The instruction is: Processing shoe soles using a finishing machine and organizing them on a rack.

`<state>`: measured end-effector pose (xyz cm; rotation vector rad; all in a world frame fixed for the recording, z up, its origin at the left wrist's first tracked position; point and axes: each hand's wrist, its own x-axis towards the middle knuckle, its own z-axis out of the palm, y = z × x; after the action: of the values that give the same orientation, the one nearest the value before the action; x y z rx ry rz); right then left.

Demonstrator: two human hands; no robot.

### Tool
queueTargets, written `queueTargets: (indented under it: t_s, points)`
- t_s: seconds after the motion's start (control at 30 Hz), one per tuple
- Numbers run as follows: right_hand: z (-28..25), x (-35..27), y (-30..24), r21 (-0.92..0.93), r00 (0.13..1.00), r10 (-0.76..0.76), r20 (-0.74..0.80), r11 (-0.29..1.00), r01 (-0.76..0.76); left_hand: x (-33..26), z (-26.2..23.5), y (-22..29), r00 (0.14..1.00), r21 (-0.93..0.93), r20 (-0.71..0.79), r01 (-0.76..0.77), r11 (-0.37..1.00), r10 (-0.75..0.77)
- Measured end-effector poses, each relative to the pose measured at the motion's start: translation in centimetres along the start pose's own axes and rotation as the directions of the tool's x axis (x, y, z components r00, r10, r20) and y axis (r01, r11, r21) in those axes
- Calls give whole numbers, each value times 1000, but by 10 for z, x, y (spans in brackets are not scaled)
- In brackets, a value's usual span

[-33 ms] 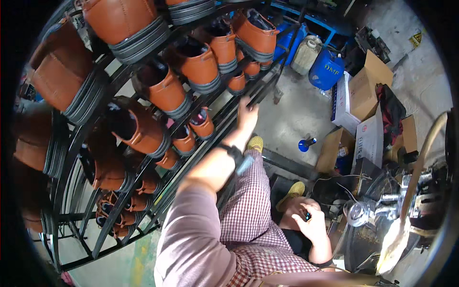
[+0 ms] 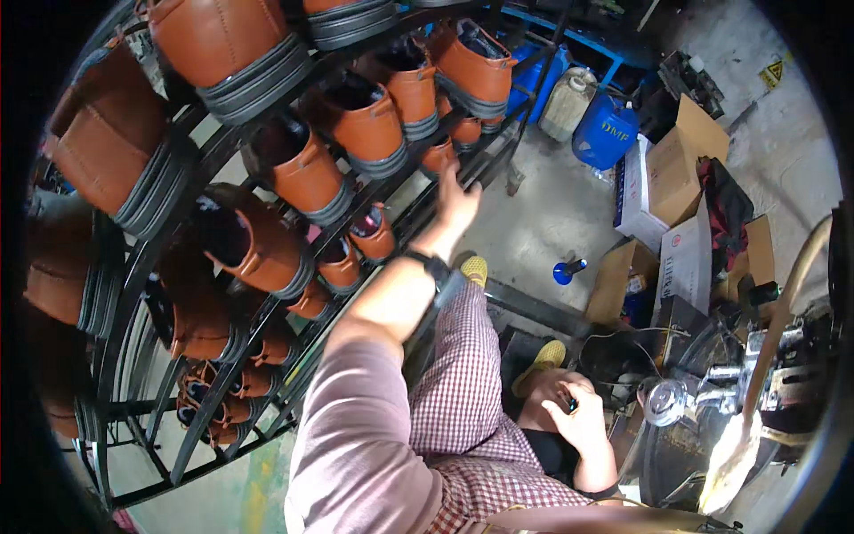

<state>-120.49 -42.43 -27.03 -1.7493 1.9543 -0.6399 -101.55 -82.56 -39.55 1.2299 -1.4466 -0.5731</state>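
Note:
My left hand [image 2: 457,201] is stretched out over the near side of a shoe rack, with nothing in it and its fingers apart. Its fingertips come close to a small brown leather shoe [image 2: 438,158]; I cannot tell whether they touch. A larger brown shoe [image 2: 411,89] with a black sole stands just beyond. My right hand [image 2: 583,418] rests by my right knee, fingers curled round a small dark object [image 2: 572,405], mostly hidden.
The black metal rack [image 2: 200,427] holds several tiers of brown shoes on the left. A machine with a clear round part [image 2: 665,402] stands at right. Beyond are open cardboard boxes [image 2: 687,169], a blue drum [image 2: 606,133] and a blue-based object [image 2: 567,271] on the floor.
My left hand has moved slightly up toward the small shoe, and its fingers have spread. The right hand stays where it was.

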Motion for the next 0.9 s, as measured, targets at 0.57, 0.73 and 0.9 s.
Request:
queueTargets:
  t_s: [0.57, 0.73, 0.9]
  points:
    - [4, 3, -30, 868, 910, 374, 177, 377, -324, -164, -127, 218, 547, 121, 713, -712, 691, 439]
    - [-11, -30, -42, 784, 972, 204, -115, 619, -37, -215, -169, 289, 360, -196, 633, -781, 593, 685]
    - [-22, -69, -30, 959, 958, 199, 207, 151, -239, -280, -172, 228, 504, -441, 709, 863, 248, -493]
